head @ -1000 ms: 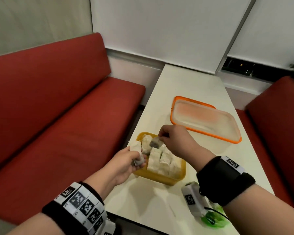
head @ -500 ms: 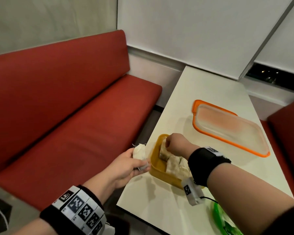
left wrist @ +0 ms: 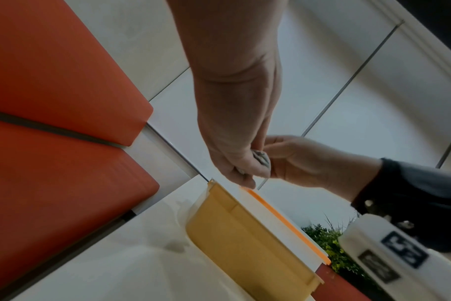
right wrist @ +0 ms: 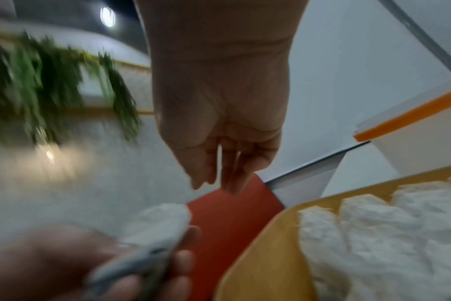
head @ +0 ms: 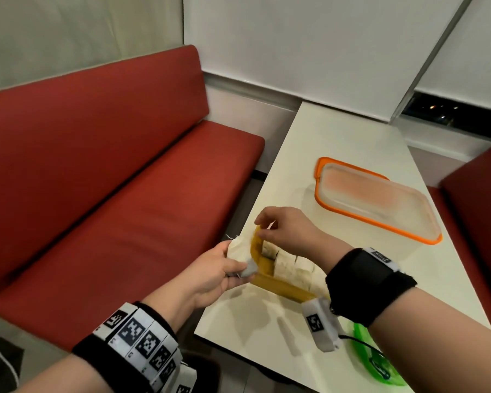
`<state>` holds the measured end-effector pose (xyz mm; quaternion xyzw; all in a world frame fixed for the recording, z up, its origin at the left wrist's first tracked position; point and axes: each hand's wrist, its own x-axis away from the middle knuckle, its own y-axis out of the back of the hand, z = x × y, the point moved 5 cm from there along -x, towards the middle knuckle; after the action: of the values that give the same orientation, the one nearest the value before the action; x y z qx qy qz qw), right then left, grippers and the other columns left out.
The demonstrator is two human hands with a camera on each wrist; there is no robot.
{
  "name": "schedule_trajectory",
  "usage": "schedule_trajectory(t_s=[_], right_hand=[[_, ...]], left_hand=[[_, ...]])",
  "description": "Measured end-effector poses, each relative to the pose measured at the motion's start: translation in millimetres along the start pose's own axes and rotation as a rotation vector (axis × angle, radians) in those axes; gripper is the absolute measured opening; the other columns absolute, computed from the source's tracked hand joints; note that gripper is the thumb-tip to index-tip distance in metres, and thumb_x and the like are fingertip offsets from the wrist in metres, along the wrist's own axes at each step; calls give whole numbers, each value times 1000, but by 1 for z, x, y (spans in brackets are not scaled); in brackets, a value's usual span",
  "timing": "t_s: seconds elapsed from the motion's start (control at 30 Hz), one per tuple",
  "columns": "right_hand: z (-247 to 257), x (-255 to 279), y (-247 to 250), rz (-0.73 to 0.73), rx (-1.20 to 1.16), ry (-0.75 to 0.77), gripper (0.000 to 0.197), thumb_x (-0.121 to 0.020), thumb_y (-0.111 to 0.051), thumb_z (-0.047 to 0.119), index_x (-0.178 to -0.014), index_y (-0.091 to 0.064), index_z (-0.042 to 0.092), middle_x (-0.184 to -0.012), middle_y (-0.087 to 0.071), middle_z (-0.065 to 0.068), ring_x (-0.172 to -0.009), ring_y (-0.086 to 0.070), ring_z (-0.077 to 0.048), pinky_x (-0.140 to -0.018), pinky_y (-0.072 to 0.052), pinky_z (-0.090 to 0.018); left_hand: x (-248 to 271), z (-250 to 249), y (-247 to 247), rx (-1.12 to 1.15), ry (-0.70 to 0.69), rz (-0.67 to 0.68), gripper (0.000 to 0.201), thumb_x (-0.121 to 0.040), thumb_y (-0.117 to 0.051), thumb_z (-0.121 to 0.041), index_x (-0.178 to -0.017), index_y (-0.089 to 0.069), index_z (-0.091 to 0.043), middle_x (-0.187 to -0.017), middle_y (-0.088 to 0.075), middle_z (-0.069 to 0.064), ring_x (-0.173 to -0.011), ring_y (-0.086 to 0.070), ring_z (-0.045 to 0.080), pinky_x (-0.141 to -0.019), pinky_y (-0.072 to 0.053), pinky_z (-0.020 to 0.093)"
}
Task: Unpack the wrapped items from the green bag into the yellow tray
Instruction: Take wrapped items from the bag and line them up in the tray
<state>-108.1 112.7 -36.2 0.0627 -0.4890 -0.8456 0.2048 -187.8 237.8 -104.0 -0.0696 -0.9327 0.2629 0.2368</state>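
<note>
Beside the yellow tray [head: 262, 260] | left hand [head: 210, 275] holds wrapped items [head: 240, 249] | right hand [head: 289, 231] above tray, grip loose, nothing held

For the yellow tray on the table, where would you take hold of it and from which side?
Probably the yellow tray by its near long wall, from the person's side. That edge is bare and faces the table edge, while wrapped items fill the inside. The right hand hovers over the far end and the left hand, holding a wrapped item, blocks the left corner.
</note>
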Motion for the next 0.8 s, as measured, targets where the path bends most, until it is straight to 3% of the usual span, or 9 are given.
schedule_trajectory(t_s=[0.1, 0.23, 0.4, 0.53, 0.7, 0.8], right_hand=[[17, 22, -3, 56, -81, 73, 19, -78, -75, 22, -95, -67, 22, -89, -64, 7, -82, -63, -14, -76, -50, -26], [14, 31, -7, 31, -11, 76, 15, -77, -73, 14, -89, -66, 17, -81, -59, 5, -74, -56, -13, -67, -44, -24], [6, 37, 1, -37, 64, 65, 7, -82, -64, 15, -89, -65, 14, -78, -56, 5, -73, -49, -14, -64, -35, -24], [2, 39, 9, -50, 120, 67, 13, -87, -60, 19, -100, -59, 20, -81, -59, 4, -74, -52, -17, -66, -42, -27], [6, 34, 12, 19, 266, 140, 11, -89, -54, 17, -93, -64, 17, -87, -65, -1, -77, -52, -19, -67, -43, -28], [7, 26, 17, 40, 233, 143, 13, -89, -58, 20, -100, -63, 16, -91, -66, -2, -81, -55, -19, -72, -48, -31]], left_hand=[[-2, 2, -10, -69, -17, 22, 33, -88, -48, 13, -113, -53, -7, -90, -67, 12, -76, -66, 20, -71, -58, 29], [-8, 4, -23, -159, -48, 15, 32, -87, -51, 12, -114, -52, -6, -80, -64, 6, -66, -64, 13, -64, -55, 25], [-17, 2, -31, -228, -68, -61, 37, -84, -57, 11, -117, -54, -6, -81, -66, 5, -60, -65, 9, -53, -52, 22], [-22, -2, -33, -260, -75, -112, 33, -81, -62, 9, -107, -58, -11, -82, -67, 5, -64, -64, 12, -52, -51, 21], [-25, -2, -36, -289, -74, -128, 28, -81, -62, 9, -101, -60, -11, -83, -67, 6, -61, -65, 12, -51, -51, 21], [-27, -4, -34, -270, -85, -141, 27, -81, -62, 10, -97, -61, -12, -82, -68, 7, -62, -64, 14, -52, -51, 21]])
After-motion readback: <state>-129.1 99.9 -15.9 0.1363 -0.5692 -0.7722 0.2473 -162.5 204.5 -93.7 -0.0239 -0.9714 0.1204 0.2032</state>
